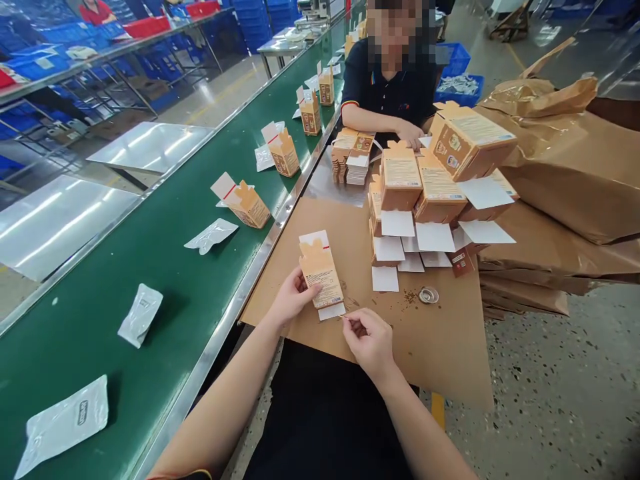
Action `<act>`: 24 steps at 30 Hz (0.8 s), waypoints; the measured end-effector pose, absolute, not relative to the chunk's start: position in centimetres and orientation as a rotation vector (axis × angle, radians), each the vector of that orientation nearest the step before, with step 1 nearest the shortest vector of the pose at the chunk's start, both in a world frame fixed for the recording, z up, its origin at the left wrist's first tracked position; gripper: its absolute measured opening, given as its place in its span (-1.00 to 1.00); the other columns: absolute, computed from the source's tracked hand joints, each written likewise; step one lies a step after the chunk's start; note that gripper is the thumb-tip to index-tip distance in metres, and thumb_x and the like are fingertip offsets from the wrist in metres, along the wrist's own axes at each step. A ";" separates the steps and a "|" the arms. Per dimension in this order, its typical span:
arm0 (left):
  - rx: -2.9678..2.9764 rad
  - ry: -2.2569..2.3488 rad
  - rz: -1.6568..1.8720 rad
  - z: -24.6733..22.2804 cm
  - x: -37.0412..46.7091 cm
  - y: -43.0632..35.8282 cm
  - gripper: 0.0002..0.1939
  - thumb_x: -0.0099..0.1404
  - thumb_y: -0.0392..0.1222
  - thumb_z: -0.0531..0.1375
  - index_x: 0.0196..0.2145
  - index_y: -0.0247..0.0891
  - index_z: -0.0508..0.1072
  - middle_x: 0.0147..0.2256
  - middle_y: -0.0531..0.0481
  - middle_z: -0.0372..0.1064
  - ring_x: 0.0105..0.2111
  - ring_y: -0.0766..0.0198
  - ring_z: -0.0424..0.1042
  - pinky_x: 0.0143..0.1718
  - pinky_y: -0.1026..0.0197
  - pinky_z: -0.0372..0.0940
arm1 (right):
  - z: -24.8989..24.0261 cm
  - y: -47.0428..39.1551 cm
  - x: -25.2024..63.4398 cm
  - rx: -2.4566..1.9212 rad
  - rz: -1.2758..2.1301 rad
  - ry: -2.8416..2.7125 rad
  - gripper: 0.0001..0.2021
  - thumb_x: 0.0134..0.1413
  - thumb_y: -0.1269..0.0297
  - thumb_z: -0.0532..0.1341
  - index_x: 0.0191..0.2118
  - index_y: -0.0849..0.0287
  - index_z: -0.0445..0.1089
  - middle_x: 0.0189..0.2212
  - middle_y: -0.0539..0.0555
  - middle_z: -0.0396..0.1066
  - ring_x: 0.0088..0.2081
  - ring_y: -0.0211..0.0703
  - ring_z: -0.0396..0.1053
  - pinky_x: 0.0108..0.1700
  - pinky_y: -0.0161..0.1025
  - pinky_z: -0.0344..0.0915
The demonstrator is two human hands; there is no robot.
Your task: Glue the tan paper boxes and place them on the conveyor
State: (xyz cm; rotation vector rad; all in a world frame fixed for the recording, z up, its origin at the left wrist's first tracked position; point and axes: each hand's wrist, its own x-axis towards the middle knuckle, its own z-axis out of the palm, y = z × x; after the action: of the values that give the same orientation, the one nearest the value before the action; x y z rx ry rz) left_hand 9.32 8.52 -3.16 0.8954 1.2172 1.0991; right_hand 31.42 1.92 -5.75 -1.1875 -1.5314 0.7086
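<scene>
Head view: the left hand (295, 297) grasps an orange-and-white printed carton (325, 283), its thumb over the front face. The carton lies at a slant in the left part of the table (425, 353), close to the near edge, with white flaps out at both ends. The right hand (370, 337) is curled just beside the lower flap, thumb and forefinger pinching a small thin item (343, 317) too small to identify.

Towards the right edge, a round clear dish (429, 295) sits beside scattered brown crumbs (411, 297). Behind them, piled cartons (443, 183) with white flaps hanging out fill the table's far right corner. A stack of flattened cartons (353, 160) stands by the far edge, near a co-worker's hand (411, 133).

Along the table's left edge runs a green conveyor belt (125, 267). It bears a row of open cartons (284, 153), some with pouches beside them; closer in, three pale pouches (141, 315) lie spaced apart. Large brown paper bags (565, 173) are heaped beyond the right edge.
</scene>
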 end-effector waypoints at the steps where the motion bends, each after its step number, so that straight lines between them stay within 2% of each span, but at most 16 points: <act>1: 0.901 1.209 1.100 -3.2 9.3 8.5 -0.23 0.06 0.23 0.73 0.07 -0.22 0.65 0.12 -0.27 0.76 0.13 -0.18 0.73 0.23 -0.15 0.62 | -5.9 2.1 31.3 -1.188 0.713 -1.535 -0.75 0.43 0.31 0.32 -0.35 0.07 0.60 -0.47 0.00 0.54 -0.52 -0.25 0.44 -0.46 -0.34 0.45; 8: 1.043 1.199 1.057 -3.4 9.1 7.5 -0.26 0.09 0.07 0.70 0.14 -0.20 0.60 0.13 -0.26 0.73 0.17 -0.13 0.72 0.27 -0.11 0.60 | -4.9 1.1 34.5 -1.190 0.681 -1.482 -0.79 0.46 0.33 0.35 -0.29 0.07 0.63 -0.44 0.02 0.56 -0.48 -0.21 0.48 -0.43 -0.32 0.48; 12: 1.242 1.262 0.994 -3.1 9.1 6.0 -0.23 0.08 -0.05 0.67 0.21 -0.20 0.59 0.12 -0.23 0.72 0.18 -0.15 0.71 0.29 -0.15 0.59 | -4.5 -0.5 36.9 -1.197 0.655 -1.420 -0.82 0.45 0.35 0.39 -0.28 0.06 0.65 -0.44 0.01 0.56 -0.47 -0.22 0.49 -0.42 -0.32 0.49; 16: 1.363 1.298 0.965 -2.9 9.3 4.9 -0.25 0.13 -0.04 0.63 0.24 -0.20 0.60 0.09 -0.25 0.73 0.13 -0.19 0.73 0.22 -0.19 0.63 | -4.5 -1.9 38.5 -1.241 0.654 -1.384 -0.82 0.46 0.32 0.40 -0.28 0.07 0.66 -0.43 0.04 0.58 -0.47 -0.19 0.51 -0.43 -0.30 0.51; 24: 1.493 1.355 0.883 -3.1 10.1 4.8 -0.40 0.18 -0.06 0.55 0.16 -0.18 0.62 0.00 -0.20 0.77 0.02 -0.14 0.77 0.10 -0.11 0.68 | -3.9 -2.9 38.4 -1.221 0.642 -1.355 -0.83 0.43 0.37 0.40 -0.28 0.06 0.65 -0.45 0.02 0.56 -0.48 -0.20 0.50 -0.44 -0.31 0.51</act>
State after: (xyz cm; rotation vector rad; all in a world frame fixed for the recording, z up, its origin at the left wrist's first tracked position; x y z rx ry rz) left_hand 10.13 4.78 -3.06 1.4932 1.3546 0.8829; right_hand 38.39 -2.85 -3.87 -1.2210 -1.3554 0.6415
